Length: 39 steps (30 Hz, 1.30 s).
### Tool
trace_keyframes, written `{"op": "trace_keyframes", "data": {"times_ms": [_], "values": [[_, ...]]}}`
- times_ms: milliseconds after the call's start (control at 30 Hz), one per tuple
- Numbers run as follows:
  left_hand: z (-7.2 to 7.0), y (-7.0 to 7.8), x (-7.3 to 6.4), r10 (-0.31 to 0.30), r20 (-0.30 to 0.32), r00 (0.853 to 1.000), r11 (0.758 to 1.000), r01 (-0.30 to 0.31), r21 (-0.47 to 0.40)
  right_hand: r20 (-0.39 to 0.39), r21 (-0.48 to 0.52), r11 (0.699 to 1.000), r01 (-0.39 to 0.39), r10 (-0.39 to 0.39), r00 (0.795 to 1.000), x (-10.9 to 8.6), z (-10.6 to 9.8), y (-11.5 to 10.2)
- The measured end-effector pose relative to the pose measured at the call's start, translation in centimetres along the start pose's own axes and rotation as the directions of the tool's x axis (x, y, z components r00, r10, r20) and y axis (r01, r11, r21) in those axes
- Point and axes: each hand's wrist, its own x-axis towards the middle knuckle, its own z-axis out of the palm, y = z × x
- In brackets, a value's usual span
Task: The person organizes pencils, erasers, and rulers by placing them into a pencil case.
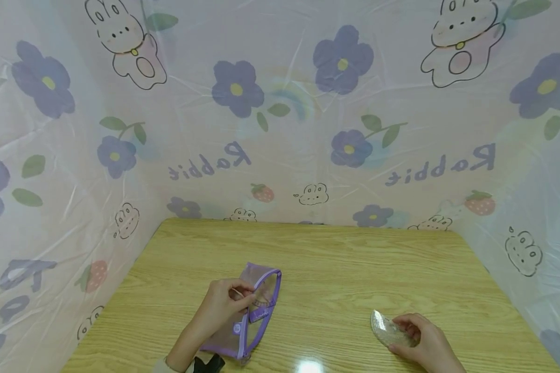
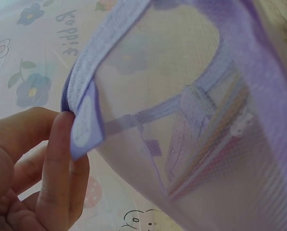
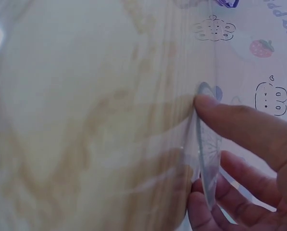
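Note:
A purple see-through mesh pencil pouch (image 1: 223, 335) lies on the left half of the table with its zipper undone. My left hand (image 1: 225, 301) pinches the zippered edge of its opening between thumb and fingers. In the left wrist view a purple zipper-end tab (image 2: 88, 124) sticks out beside the fingertips, and slim stick-like items (image 2: 213, 137) show through the mesh. On the right, my right hand (image 1: 422, 338) grips a clear, half-round plastic protractor (image 1: 381, 326) by its edge. The right wrist view shows this protractor (image 3: 208, 149) nearly edge-on, thumb on one side, fingers on the other.
The wood-grain table (image 1: 326, 269) ends at a printed cloth backdrop (image 1: 289, 134) at the back, with cloth on both sides too. A black strap piece (image 1: 209, 364) sits at my left wrist. A bright light reflection lies on the front of the table.

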Motion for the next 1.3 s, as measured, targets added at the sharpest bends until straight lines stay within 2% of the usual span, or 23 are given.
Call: {"op": "trace_keyframes", "data": {"times_ms": [200,500,833,1300], "values": [[0.0,-0.2,0.0,0.002,0.005,1.000,1.000,-0.002,0.004,-0.019,0.010,1.000,0.021,-0.020,1.000,-0.1,0.0,0.1],[0.0,-0.2,0.0,-0.003,0.006,1.000,1.000,0.003,0.001,0.039,0.001,1.000,-0.025,0.025,0.999,-0.2,-0.5,-0.1],[-0.1,0.2,-0.1,-0.010,-0.010,1.000,1.000,0.010,-0.002,0.057,0.047,0.999,0.028,-0.031,0.998,-0.3,-0.7,0.0],[0.0,0.1,-0.1,0.004,-0.018,1.000,1.000,-0.004,0.028,0.161,0.121,0.990,-0.070,0.050,0.986,0.2,-1.3,0.1]]}}
